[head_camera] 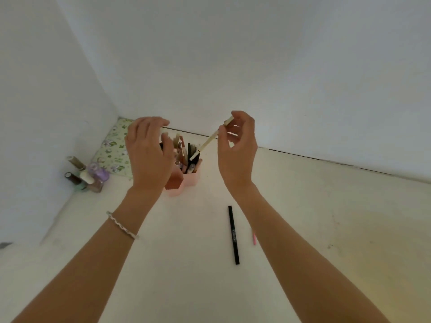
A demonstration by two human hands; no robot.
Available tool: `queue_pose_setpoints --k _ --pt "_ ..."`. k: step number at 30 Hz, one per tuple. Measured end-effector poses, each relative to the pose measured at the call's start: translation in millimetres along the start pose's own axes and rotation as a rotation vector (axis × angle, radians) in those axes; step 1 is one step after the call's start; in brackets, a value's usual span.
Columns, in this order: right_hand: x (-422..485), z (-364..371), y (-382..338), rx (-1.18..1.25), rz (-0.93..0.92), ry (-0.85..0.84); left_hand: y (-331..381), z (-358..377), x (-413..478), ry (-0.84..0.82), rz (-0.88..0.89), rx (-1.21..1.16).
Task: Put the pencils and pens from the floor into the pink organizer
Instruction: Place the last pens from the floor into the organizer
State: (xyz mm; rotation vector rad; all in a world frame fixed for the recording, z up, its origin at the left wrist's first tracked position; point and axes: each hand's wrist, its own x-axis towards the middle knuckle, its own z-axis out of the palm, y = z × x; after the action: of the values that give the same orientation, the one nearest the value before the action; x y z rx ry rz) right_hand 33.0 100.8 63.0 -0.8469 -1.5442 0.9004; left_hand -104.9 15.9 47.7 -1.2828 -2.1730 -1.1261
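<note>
Right hand (236, 145) pinches a cream pencil (208, 142) near its upper end between thumb and fingertips; the remaining fingers are loosely curled. The pencil slants down and left, and its lower tip sits over the right side of the pink organizer (184, 180), just above or among the pens already standing there. We cannot tell whether the tip has entered a compartment yet.

Left hand (149, 152) hovers open and empty over the organizer's left side, fingers spread, apparently touching nothing. Its palm hides part of the rim.

Still on the floor: a black pen (233, 234) in front of the organizer, and a pink item (254, 238) mostly hidden behind the right forearm.

Step in hand, as we judge it: seat the pencil in the organizer.
- Bring the pencil closer to upright before lowering, so the tip slides between the standing pens and does not catch on them.
- Aim for a gap on the right side, which looks crowded.
- Steady the organizer wall with the left hand, since it looks light and could tip.
- Release only once the tip is below the rim.
</note>
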Motion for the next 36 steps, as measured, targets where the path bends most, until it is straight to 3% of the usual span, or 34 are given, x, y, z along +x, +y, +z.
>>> queue_pose_setpoints --k 6,8,10,15,21,24,27,31,33,36 --pt "-28.5 15.3 35.8 -0.373 -0.223 -0.323 24.0 1.5 -27.2 -0.079 0.021 -0.151" --pt "-33.5 7.5 44.5 -0.456 -0.258 -0.269 34.0 7.0 -42.5 -0.140 -0.005 -0.183" --pt "-29.1 -6.2 46.6 -0.439 -0.181 -0.155 45.0 16.5 -60.5 -0.283 -0.066 -0.148" --pt "-9.0 -49.3 53.3 -0.374 0.036 -0.033 74.0 54.7 -108.1 -0.841 -0.276 0.014" --pt "-10.9 -92.2 71.4 -0.395 0.116 0.022 90.0 82.9 -144.4 -1.087 -0.184 0.137" --pt "-14.1 -107.7 82.6 -0.428 0.163 -0.005 90.1 84.3 -129.8 -1.038 -0.265 -0.012" --pt "-18.0 -116.1 95.5 -0.514 0.305 -0.131 96.6 80.5 -86.6 -0.754 -0.288 -0.186" --pt "-31.7 -114.9 112.4 -0.696 0.523 -0.392 108.8 67.1 -38.3 -0.422 -0.189 -0.353" --pt "-45.1 -109.9 119.1 -0.784 0.586 -0.517 110.9 58.3 -29.5 -0.368 -0.146 -0.389" --pt "-64.7 -100.5 124.4 -0.929 0.520 -0.691 103.7 44.9 -27.2 -0.323 -0.130 -0.398"
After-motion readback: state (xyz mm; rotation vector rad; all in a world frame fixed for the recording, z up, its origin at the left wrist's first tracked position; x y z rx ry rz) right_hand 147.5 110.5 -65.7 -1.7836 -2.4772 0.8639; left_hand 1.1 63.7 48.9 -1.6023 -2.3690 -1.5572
